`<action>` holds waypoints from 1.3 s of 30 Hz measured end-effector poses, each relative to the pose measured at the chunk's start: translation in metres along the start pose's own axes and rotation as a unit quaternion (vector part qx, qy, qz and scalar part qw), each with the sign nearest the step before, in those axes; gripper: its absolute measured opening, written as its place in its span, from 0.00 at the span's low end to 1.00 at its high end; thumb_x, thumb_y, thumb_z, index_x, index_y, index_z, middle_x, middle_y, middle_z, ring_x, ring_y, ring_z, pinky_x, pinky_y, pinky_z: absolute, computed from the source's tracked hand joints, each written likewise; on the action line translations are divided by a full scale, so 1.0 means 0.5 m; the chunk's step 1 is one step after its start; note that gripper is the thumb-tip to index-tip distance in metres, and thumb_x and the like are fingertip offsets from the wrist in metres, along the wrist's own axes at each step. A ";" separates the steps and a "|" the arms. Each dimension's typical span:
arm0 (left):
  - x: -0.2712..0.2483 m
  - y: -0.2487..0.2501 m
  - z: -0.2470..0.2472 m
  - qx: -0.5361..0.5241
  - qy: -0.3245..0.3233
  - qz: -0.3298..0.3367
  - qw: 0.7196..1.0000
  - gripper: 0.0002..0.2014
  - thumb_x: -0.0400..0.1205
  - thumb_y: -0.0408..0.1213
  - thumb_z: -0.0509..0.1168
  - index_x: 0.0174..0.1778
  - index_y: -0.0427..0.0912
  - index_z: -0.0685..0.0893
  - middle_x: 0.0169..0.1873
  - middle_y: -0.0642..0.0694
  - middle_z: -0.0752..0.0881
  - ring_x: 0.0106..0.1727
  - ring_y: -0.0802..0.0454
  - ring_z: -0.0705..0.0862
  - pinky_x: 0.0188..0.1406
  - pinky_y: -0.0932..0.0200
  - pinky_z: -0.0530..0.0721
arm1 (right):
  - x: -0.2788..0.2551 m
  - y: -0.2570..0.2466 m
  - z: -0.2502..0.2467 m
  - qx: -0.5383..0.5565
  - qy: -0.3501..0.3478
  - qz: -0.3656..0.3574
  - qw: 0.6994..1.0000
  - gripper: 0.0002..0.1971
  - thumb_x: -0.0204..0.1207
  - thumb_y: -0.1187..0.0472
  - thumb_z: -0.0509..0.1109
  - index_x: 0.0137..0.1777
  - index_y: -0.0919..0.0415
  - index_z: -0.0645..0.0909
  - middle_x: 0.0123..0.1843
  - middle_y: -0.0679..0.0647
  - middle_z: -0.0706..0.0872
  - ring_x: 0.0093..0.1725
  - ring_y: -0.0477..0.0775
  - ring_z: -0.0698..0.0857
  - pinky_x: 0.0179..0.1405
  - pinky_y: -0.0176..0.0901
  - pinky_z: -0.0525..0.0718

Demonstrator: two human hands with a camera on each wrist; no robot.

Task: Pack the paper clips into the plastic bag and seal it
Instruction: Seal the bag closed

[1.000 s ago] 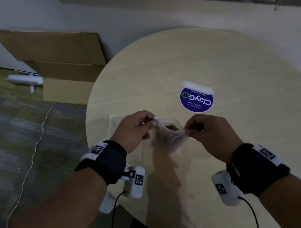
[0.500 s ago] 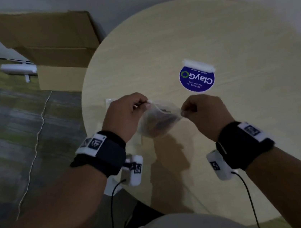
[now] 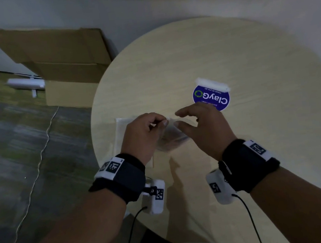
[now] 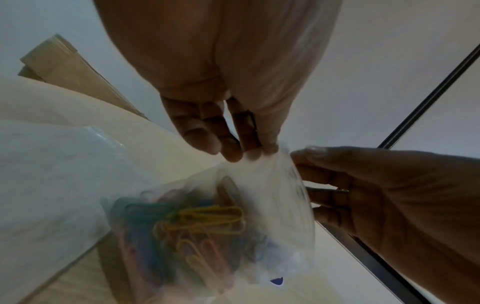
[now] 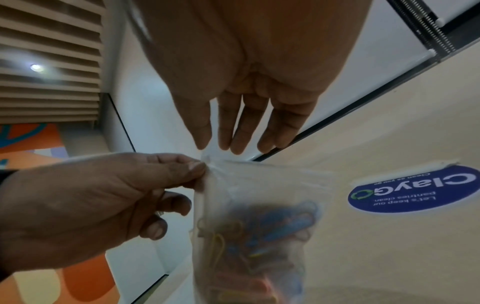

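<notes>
While left hand pinching bag

Clear, thin, slightly glossy plastic bag pinched by the left hand, holding smooth, colour-coated paper clips. Beneath both hands, a matt pale wood-grain table; beyond the right hand, a glossy blue sticker.
</notes>
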State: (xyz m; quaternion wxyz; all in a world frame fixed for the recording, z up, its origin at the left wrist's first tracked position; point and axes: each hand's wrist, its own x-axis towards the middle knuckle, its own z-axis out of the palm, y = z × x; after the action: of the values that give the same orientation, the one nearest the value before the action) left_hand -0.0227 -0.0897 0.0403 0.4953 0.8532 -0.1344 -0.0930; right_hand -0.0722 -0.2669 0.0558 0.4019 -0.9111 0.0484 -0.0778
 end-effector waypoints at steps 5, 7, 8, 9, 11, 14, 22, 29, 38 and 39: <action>-0.004 0.008 -0.004 -0.028 -0.006 -0.006 1.000 0.11 0.81 0.36 0.71 0.40 0.59 0.88 0.39 0.56 0.89 0.41 0.51 0.86 0.45 0.45 0.88 | 0.011 0.002 0.024 -0.010 -0.003 -0.016 1.000 0.05 0.73 0.55 0.75 0.48 0.49 0.89 0.44 0.48 0.87 0.48 0.54 0.82 0.51 0.52 0.81; -0.007 0.013 -0.005 -0.024 -0.010 0.000 1.000 0.11 0.82 0.35 0.70 0.40 0.58 0.88 0.40 0.58 0.89 0.41 0.51 0.86 0.44 0.47 0.87 | 0.012 0.003 0.027 -0.010 -0.003 -0.018 1.000 0.04 0.74 0.53 0.74 0.46 0.48 0.89 0.44 0.46 0.86 0.48 0.54 0.82 0.50 0.52 0.81; -0.007 0.013 -0.005 -0.023 -0.011 0.002 1.000 0.10 0.82 0.35 0.70 0.41 0.57 0.88 0.40 0.58 0.89 0.41 0.51 0.85 0.44 0.48 0.86 | 0.013 0.004 0.028 -0.010 -0.003 -0.018 1.000 0.04 0.74 0.52 0.74 0.46 0.48 0.89 0.44 0.46 0.85 0.48 0.54 0.82 0.50 0.52 0.81; -0.007 0.013 -0.005 -0.021 -0.012 0.004 1.000 0.09 0.83 0.36 0.69 0.41 0.56 0.88 0.41 0.57 0.88 0.41 0.51 0.85 0.43 0.49 0.85 | 0.013 0.004 0.029 -0.009 -0.003 -0.020 1.000 0.03 0.73 0.53 0.74 0.45 0.48 0.88 0.45 0.46 0.84 0.48 0.54 0.82 0.50 0.52 0.82; -0.008 0.010 -0.004 -0.017 -0.015 0.008 1.000 0.07 0.83 0.36 0.69 0.42 0.54 0.87 0.42 0.57 0.87 0.41 0.52 0.84 0.41 0.53 0.84 | 0.014 0.008 0.029 -0.014 -0.006 -0.024 1.000 0.03 0.73 0.54 0.75 0.44 0.49 0.88 0.47 0.47 0.84 0.49 0.55 0.82 0.50 0.51 0.82; -0.009 0.007 -0.004 -0.020 0.001 0.004 1.000 0.06 0.84 0.37 0.68 0.43 0.53 0.86 0.43 0.57 0.87 0.43 0.55 0.84 0.40 0.59 0.82 | 0.008 0.020 0.020 -0.042 -0.017 -0.028 0.999 0.03 0.71 0.56 0.75 0.44 0.51 0.88 0.47 0.48 0.83 0.48 0.54 0.82 0.48 0.49 0.80; -0.008 -0.008 -0.018 -0.035 0.001 -0.029 0.999 0.06 0.85 0.37 0.67 0.44 0.52 0.84 0.41 0.55 0.87 0.41 0.61 0.84 0.40 0.69 0.80 | -0.056 0.114 -0.016 -0.067 -0.032 0.063 0.995 0.03 0.73 0.58 0.75 0.45 0.50 0.86 0.47 0.45 0.85 0.42 0.49 0.85 0.49 0.50 0.87; -0.012 0.016 0.011 -0.108 -0.038 -0.089 0.989 0.09 0.87 0.36 0.65 0.42 0.53 0.82 0.41 0.55 0.85 0.47 0.40 0.87 0.50 0.39 0.88 | -0.065 0.112 0.026 0.122 -0.085 0.130 0.980 0.06 0.76 0.54 0.74 0.50 0.49 0.81 0.52 0.46 0.89 0.51 0.48 0.86 0.46 0.32 0.80; -0.013 0.023 0.023 -0.152 -0.075 -0.124 0.978 0.01 0.88 0.39 0.63 0.53 0.47 0.78 0.49 0.51 0.91 0.50 0.50 0.92 0.51 0.45 0.84 | -0.083 0.229 -0.096 0.109 0.016 0.237 0.965 0.08 0.77 0.56 0.69 0.37 0.52 0.76 0.26 0.48 0.82 0.28 0.51 0.78 0.35 0.54 0.82; -0.016 0.017 0.022 -0.147 -0.077 -0.128 0.978 0.01 0.88 0.40 0.64 0.52 0.48 0.78 0.48 0.52 0.91 0.50 0.50 0.91 0.51 0.45 0.84 | -0.078 0.246 -0.106 0.096 0.010 0.251 0.963 0.08 0.78 0.56 0.69 0.37 0.51 0.76 0.26 0.48 0.82 0.28 0.51 0.78 0.35 0.54 0.82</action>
State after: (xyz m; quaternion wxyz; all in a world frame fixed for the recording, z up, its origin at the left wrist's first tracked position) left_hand -0.0346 -0.1000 0.0424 0.5877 0.7714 -0.0464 -0.2396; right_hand -0.1234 -0.3821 -0.0039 0.4931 -0.8262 0.2723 0.0120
